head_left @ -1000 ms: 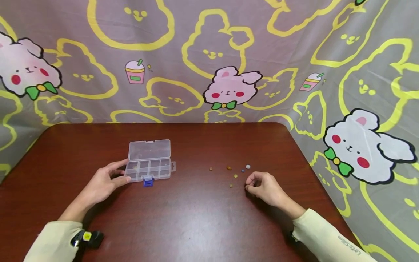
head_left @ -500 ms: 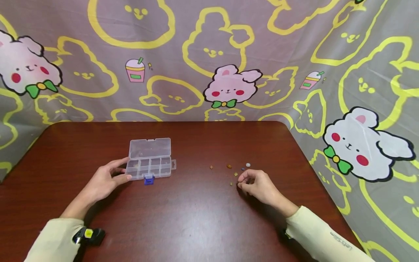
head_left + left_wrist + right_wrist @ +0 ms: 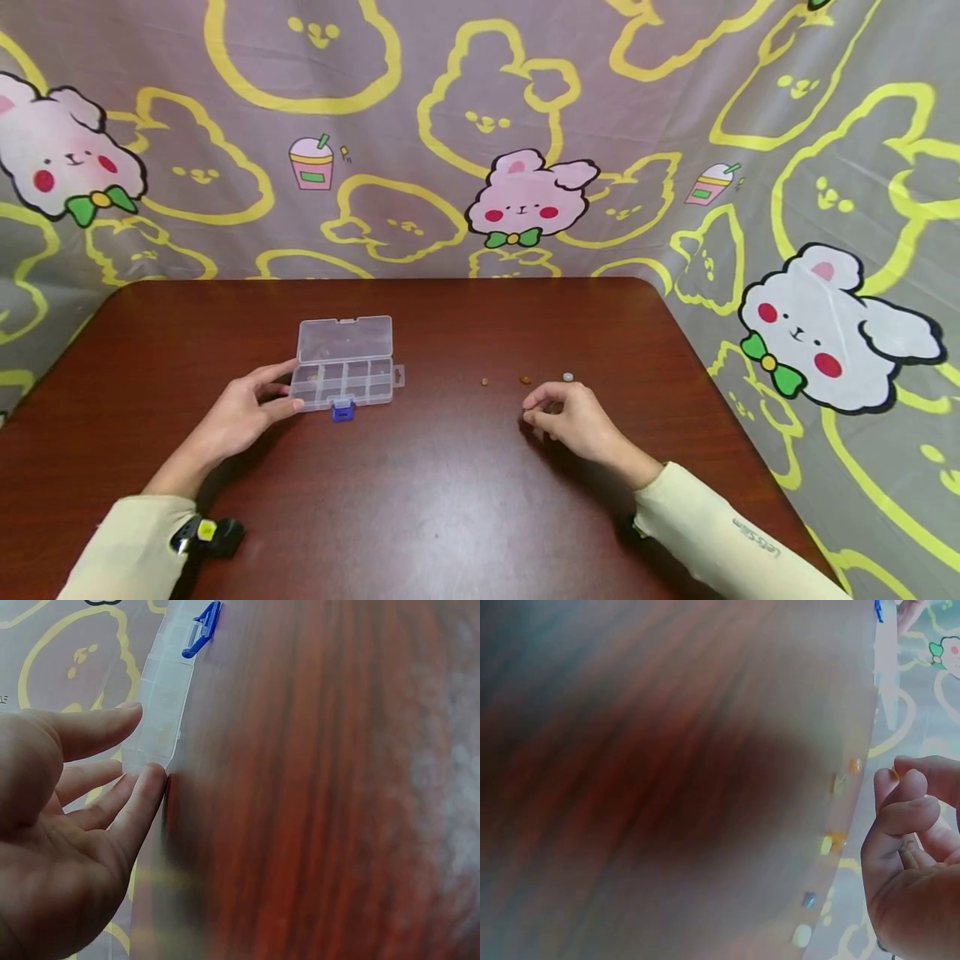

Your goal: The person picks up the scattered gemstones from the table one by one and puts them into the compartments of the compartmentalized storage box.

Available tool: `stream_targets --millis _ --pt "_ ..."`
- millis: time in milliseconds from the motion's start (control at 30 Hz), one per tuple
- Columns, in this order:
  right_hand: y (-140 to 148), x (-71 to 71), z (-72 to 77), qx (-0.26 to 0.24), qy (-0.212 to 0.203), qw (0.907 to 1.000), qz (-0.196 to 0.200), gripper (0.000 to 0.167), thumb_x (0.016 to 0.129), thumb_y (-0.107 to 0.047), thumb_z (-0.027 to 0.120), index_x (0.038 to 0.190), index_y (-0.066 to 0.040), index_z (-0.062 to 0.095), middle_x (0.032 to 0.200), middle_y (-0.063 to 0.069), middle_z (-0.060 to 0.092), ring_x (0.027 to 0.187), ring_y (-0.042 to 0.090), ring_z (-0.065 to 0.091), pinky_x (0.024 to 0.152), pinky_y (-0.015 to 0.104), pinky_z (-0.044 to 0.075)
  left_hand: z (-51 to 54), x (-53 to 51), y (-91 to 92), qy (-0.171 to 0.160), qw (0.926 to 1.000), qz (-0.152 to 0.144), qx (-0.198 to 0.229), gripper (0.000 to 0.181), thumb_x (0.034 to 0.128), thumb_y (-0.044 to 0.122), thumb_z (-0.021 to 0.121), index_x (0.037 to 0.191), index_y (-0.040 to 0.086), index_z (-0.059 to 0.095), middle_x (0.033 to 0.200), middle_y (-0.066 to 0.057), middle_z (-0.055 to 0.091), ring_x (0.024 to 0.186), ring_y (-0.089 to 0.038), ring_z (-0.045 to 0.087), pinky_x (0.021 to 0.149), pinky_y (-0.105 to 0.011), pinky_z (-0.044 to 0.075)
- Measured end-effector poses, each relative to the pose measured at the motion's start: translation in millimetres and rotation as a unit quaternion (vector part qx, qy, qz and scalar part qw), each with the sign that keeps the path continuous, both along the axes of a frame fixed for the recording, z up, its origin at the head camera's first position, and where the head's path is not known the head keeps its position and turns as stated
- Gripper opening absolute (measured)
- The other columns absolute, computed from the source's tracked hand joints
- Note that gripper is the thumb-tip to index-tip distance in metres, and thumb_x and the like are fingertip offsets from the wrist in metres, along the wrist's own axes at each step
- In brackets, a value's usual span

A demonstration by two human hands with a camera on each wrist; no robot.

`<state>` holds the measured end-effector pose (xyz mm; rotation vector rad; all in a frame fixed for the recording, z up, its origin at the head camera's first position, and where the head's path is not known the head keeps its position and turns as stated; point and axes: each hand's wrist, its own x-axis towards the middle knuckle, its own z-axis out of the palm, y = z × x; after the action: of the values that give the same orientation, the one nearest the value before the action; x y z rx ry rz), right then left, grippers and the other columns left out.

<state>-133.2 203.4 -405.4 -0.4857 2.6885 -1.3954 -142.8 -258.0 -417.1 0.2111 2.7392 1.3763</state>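
In the head view the left hand [image 3: 238,418] holds the left end of a clear compartment box [image 3: 345,341], thumb at its front corner and fingers behind. The box's lid stands back, its blue latch [image 3: 342,412] faces front, and a small piece lies in a left compartment. The left wrist view shows the left hand [image 3: 71,855] around the box end [image 3: 161,697]. Thumb and finger of the right hand [image 3: 919,855] pinch a tiny orange piece [image 3: 895,775]. Near the right hand [image 3: 579,422] lie an orange stone [image 3: 525,380] and a white one [image 3: 567,377].
Another small orange stone [image 3: 484,382] lies between box and right hand. In the right wrist view a yellow-green stone [image 3: 840,784], a yellow one [image 3: 826,844] and a blue one [image 3: 809,900] rest on the brown table [image 3: 450,500]. A patterned curtain [image 3: 420,133] hangs behind and at right.
The right hand has moved left across the table, and in the head view now covers the yellow-green and blue stones. The left hand and the box have stayed in place.
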Motion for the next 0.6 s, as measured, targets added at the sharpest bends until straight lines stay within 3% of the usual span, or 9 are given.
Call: stream_targets --millis 167,267,367,600 --pt "-9.0 -4.0 0.4 0.005 0.005 0.9999 0.010 0.009 0.085 -0.001 0.077 0.089 -0.007 0.073 0.075 -0.001 0.068 0.048 0.012 0.056 0.058 0.024 0.046 -0.2 0.2 -0.6 0.001 1.0000 0.000 -0.001 0.068 0.0914 0.011 0.074 0.148 -0.007 0.042 0.141 -0.029 0.048 0.113 -0.042 0.057 0.074 -0.016 0.046" --pt "-13.9 -8.3 0.8 0.002 0.009 0.9999 0.014 0.009 0.086 0.000 0.076 0.090 -0.007 0.073 0.075 0.000 0.069 0.048 0.012 0.056 0.057 0.024 0.046 -0.9 0.3 -1.1 0.003 1.0000 0.001 0.000 0.068 0.0912 0.011 0.075 0.148 -0.007 0.042 0.140 -0.029 0.048 0.112 -0.042 0.057 0.073 -0.016 0.046" --pt "-17.9 -12.8 1.5 -0.004 0.011 0.9998 0.015 0.009 0.085 0.001 0.076 0.090 -0.006 0.074 0.074 0.002 0.069 0.049 0.013 0.057 0.048 0.026 0.046 -1.2 -0.3 -0.9 0.001 1.0000 0.001 0.001 0.069 0.0913 0.011 0.075 0.149 -0.006 0.041 0.140 -0.029 0.047 0.113 -0.043 0.057 0.073 -0.016 0.047" --pt "-28.4 -18.8 4.3 -0.023 -0.021 0.9994 0.017 0.007 0.087 0.000 0.075 0.092 -0.004 0.074 0.076 0.009 0.070 0.052 0.019 0.058 0.049 0.025 0.046 -1.2 0.0 -0.5 0.004 1.0000 0.000 0.003 0.068 0.0911 0.010 0.074 0.149 -0.006 0.041 0.141 -0.028 0.047 0.113 -0.043 0.056 0.075 -0.015 0.046"
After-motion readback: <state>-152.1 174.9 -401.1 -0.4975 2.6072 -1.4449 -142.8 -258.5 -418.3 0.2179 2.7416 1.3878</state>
